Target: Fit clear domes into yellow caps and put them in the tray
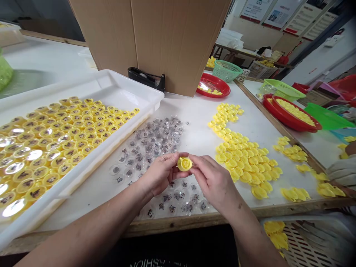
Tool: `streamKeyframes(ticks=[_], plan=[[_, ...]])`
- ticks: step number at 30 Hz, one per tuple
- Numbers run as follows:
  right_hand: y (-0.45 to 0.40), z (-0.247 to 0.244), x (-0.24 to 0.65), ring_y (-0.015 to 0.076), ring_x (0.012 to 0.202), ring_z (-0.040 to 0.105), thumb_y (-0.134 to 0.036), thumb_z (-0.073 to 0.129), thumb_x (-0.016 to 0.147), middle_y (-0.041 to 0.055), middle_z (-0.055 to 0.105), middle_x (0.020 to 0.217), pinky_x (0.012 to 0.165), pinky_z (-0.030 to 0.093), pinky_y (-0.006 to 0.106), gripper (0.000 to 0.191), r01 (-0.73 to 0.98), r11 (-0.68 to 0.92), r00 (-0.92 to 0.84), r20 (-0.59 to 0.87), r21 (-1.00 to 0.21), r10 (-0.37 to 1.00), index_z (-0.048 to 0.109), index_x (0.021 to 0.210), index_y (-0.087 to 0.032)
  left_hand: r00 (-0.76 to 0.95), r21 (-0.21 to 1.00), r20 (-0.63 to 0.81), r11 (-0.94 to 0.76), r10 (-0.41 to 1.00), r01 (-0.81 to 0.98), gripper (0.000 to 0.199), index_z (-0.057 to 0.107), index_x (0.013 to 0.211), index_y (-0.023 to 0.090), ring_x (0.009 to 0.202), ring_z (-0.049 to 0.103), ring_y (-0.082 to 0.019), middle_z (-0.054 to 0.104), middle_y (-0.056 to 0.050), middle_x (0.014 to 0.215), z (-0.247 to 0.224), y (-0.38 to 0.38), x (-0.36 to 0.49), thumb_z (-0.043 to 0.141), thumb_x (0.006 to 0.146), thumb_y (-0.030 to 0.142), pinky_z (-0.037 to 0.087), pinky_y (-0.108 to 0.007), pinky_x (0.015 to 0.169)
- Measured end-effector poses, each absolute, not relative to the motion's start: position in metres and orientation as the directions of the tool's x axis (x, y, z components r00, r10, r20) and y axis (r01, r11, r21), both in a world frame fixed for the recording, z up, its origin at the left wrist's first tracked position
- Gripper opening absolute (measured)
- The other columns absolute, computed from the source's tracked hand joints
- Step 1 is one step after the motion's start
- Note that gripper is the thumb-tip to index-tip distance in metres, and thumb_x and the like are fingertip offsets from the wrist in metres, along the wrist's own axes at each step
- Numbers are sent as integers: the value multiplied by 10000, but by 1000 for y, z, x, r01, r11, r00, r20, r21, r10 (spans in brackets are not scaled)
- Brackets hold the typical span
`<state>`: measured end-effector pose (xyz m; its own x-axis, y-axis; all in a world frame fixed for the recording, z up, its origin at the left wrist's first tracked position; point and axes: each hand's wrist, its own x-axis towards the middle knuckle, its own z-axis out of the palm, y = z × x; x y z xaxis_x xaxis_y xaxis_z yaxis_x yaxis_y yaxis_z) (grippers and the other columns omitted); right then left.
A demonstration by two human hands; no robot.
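The left hand (162, 172) and right hand (213, 180) both pinch a small round yellow plastic cup (183, 164), its inside too small to read surely, above clear printed discs (129, 162) on the white worktop (196, 131), right of a white rectangular plastic tray (125, 91).

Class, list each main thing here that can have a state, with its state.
Yellow piece: held, hollow side showing
Left hand: gripping the piece
Right hand: gripping the piece
White tray: uncovered, partly filled
Tray's yellow cups: grouped, printed tops up
Clear printed discs: spread out loose
Loose yellow pieces: clustered, unheld
Cardboard: standing upright
Red dish beside cardboard: partly filled
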<state>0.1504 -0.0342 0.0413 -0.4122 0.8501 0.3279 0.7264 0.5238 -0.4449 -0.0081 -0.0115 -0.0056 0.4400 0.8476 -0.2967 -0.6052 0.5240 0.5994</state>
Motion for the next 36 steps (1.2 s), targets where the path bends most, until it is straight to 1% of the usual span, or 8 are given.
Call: streamKeyframes(ticks=[4, 8, 12, 16, 19, 23, 30, 36], plan=[[-27, 48, 163, 142, 781, 597, -119, 523, 839, 15, 611, 854, 709, 494, 258, 261, 647, 456, -408, 228, -611, 884, 607, 1056, -237, 508, 599, -286, 566, 812, -566, 224, 621, 1038, 84, 770, 671, -187, 660, -136, 892, -1, -15, -10, 557, 854, 194, 562, -202, 666], [-20, 43, 170, 124, 721, 586, -201, 636, 790, -1, 600, 840, 651, 492, 244, 148, 496, 332, -354, 162, -802, 921, 628, 936, -223, 513, 612, -268, 555, 816, -564, 205, 627, 976, 107, 726, 673, -177, 660, -111, 868, 0, -17, -9, 623, 818, 238, 559, -181, 621], [-23, 36, 168, 130, 762, 604, -240, 670, 777, -4, 632, 850, 708, 505, 255, 165, 410, 269, -304, 147, -871, 941, 610, 929, -212, 472, 610, -249, 516, 846, -602, 215, 622, 917, 122, 721, 656, -143, 643, -70, 867, -4, -17, -6, 686, 769, 264, 561, -185, 638], [-29, 35, 163, 131, 752, 619, -210, 631, 799, 10, 654, 870, 711, 519, 251, 147, 521, 354, -255, 254, -777, 933, 624, 946, -206, 451, 606, -241, 496, 859, -622, 275, 608, 980, 151, 784, 638, -134, 629, -54, 904, -8, -17, -5, 718, 739, 226, 560, -214, 706], [-32, 38, 159, 137, 757, 629, -170, 598, 808, 27, 658, 916, 709, 528, 255, 176, 607, 431, -304, 306, -668, 902, 634, 975, -209, 480, 584, -262, 534, 837, -612, 342, 615, 1026, 142, 820, 639, -144, 632, -72, 951, -9, -18, -4, 738, 717, 224, 555, -203, 721], [-34, 44, 157, 155, 802, 631, -125, 578, 805, 29, 663, 901, 738, 528, 273, 203, 662, 489, -337, 357, -569, 871, 641, 974, -219, 504, 577, -265, 554, 822, -601, 336, 633, 990, 140, 849, 639, -145, 641, -66, 960, -10, -19, -4, 761, 690, 219, 547, -190, 737], [-37, 47, 159, 158, 797, 622, -119, 574, 801, 34, 657, 892, 721, 523, 279, 204, 656, 517, -354, 381, -550, 854, 642, 963, -222, 503, 686, -224, 502, 835, -528, 314, 634, 977, 171, 703, 641, -124, 658, -51, 867, -11, -20, -5, 754, 698, 252, 530, -195, 615], [-39, 43, 159, 149, 813, 614, -114, 583, 813, 41, 640, 901, 714, 515, 259, 207, 668, 549, -369, 417, -502, 830, 629, 991, -210, 425, 734, -212, 431, 880, -526, 268, 673, 922, 168, 708, 614, -108, 657, -42, 878, -7, -21, -3, 763, 681, 245, 510, -203, 626]])
